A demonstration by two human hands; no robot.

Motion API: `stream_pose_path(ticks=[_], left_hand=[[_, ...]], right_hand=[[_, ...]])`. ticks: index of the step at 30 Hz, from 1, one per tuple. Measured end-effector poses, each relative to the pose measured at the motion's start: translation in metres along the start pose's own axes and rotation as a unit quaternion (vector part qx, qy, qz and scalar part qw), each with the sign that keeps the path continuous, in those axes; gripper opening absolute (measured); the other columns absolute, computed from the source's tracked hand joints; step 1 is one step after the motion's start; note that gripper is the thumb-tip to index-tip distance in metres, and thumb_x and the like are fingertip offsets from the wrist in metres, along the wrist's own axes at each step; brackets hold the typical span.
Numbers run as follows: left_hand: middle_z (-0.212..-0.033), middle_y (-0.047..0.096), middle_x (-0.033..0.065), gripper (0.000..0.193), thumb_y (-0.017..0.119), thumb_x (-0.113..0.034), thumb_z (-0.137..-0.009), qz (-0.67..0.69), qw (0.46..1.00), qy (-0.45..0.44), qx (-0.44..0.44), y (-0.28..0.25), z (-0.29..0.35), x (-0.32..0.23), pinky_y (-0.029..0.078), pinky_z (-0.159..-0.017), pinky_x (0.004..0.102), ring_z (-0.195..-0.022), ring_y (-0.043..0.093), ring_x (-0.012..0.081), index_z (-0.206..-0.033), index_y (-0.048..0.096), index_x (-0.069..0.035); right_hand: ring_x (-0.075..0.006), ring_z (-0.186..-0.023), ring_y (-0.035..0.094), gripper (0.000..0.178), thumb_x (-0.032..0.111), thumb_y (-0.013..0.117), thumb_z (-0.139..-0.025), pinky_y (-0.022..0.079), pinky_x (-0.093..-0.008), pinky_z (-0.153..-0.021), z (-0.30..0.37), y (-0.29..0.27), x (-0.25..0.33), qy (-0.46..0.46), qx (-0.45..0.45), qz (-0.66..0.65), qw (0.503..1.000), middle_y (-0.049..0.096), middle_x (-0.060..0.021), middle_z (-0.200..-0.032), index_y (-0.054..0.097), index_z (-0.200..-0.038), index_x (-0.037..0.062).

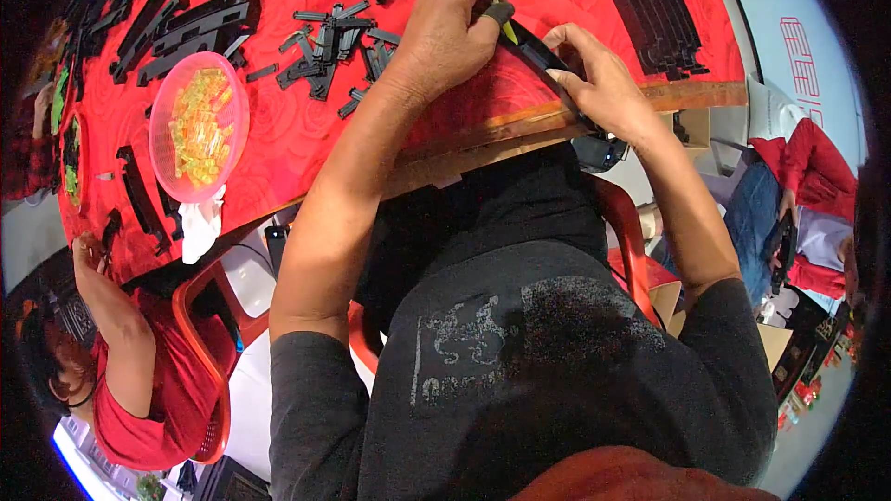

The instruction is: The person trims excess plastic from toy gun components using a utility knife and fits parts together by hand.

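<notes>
A long black plastic part [533,49] slants between my hands, just above the table's near edge. Its near end is gripped by my right hand [601,82], fingers and thumb closed around it. At the far end, my left hand [457,37] is pinched shut, with a dark cover on one fingertip. A small yellow-green piece [510,32] shows under that fingertip, and a thin dark line rises beside the fingers. What exactly the left fingers pinch is partly hidden. A pile of small black parts [327,48] lies left of my left hand.
A pink basket [154,134] of translucent yellow pieces [201,121] stands left on the red tablecloth [288,144]. Stacked black strips [650,14] lie right, larger black housings [206,32] far left. A co-worker in red [162,380] sits left; another person [812,186] is at right.
</notes>
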State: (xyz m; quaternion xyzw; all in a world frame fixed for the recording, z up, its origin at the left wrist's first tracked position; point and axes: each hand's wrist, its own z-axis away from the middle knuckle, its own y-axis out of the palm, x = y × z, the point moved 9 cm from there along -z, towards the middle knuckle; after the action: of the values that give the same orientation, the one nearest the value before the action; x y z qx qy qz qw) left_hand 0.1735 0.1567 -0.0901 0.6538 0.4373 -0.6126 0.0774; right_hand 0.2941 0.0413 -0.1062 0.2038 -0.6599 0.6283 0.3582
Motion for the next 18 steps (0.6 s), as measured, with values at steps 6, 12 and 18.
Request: stream_pose_path(ticks=[6, 12, 18], left_hand=[[-0.073, 0.062, 0.0047, 0.017, 0.055, -0.006, -0.085, 0.036, 0.999, -0.013, 0.000, 0.001, 0.002, 0.002, 0.047, -0.063, 0.0261, -0.069, 0.058, 0.0103, -0.099, 0.062, 0.000], [-0.075, 0.062, 0.0012, 0.013, 0.056, -0.007, -0.089, 0.072, 0.997, -0.028, -0.008, 0.002, 0.001, 0.012, 0.044, -0.061, 0.0241, -0.069, 0.056, 0.0077, -0.098, 0.063, -0.001], [-0.074, 0.061, 0.0009, 0.013, 0.058, -0.010, -0.091, 0.049, 0.998, -0.030, -0.019, 0.000, 0.002, 0.011, 0.044, -0.062, 0.0241, -0.071, 0.055, 0.0072, -0.098, 0.063, 0.000]], right_hand=[[-0.0174, -0.088, 0.054, 0.027, 0.002, 0.062, -0.082, 0.044, -0.0313, -0.083, 0.003, 0.001, 0.005, 0.007, 0.019, 0.035, 0.999, 0.054, -0.0086, -0.094, 0.052, -0.106, 0.0017], [-0.0294, -0.087, 0.058, 0.026, 0.011, 0.065, -0.082, 0.046, -0.0376, -0.079, 0.005, 0.000, 0.012, -0.044, -0.014, 0.059, 0.997, 0.056, -0.0135, -0.093, 0.055, -0.104, 0.0030], [-0.0248, -0.077, 0.055, 0.025, 0.015, 0.067, -0.082, 0.045, -0.0364, -0.071, 0.005, 0.002, 0.008, 0.005, -0.011, 0.046, 0.999, 0.053, -0.0096, -0.085, 0.057, -0.104, 0.0059]])
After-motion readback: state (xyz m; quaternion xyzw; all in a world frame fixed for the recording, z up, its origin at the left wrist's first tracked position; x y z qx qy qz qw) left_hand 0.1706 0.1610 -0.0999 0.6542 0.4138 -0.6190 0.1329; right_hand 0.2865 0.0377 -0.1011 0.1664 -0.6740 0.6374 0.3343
